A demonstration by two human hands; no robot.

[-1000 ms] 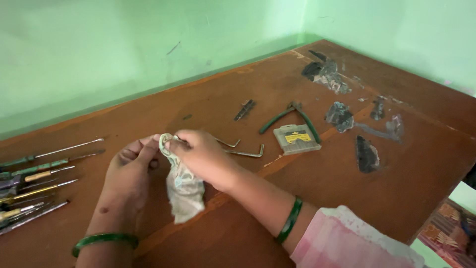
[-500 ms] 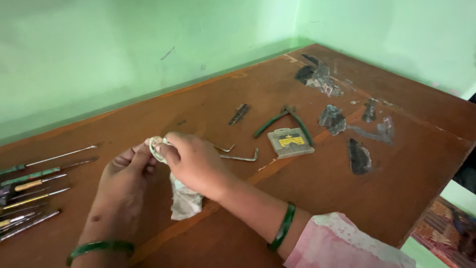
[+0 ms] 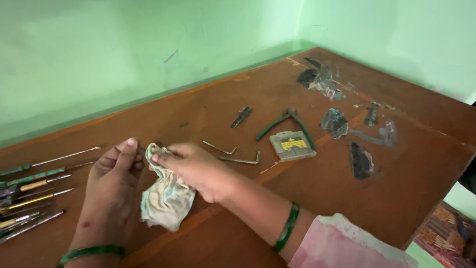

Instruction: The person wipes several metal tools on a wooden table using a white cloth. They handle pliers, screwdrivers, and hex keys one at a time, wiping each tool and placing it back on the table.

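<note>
Both hands meet at the 9 o'clock side of the brown wooden table [image 3: 277, 208]. The right hand [image 3: 193, 166] pinches the crumpled pale cloth rag [image 3: 166, 198], which hangs between the hands; the left hand [image 3: 116, 171] is curled closed beside its top, contents hidden. Wiping appears under way. Screwdrivers [image 3: 34, 183], bent hex keys [image 3: 238, 156] and green-handled pliers [image 3: 285, 124] lie untouched. Open tabletop lies toward 6 o'clock; the table edge drops at 4 o'clock.

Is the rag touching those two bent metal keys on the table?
Apart. The head view shows bare brown table between the rag, held in both hands, and the two bent metal keys lying further right.
</note>
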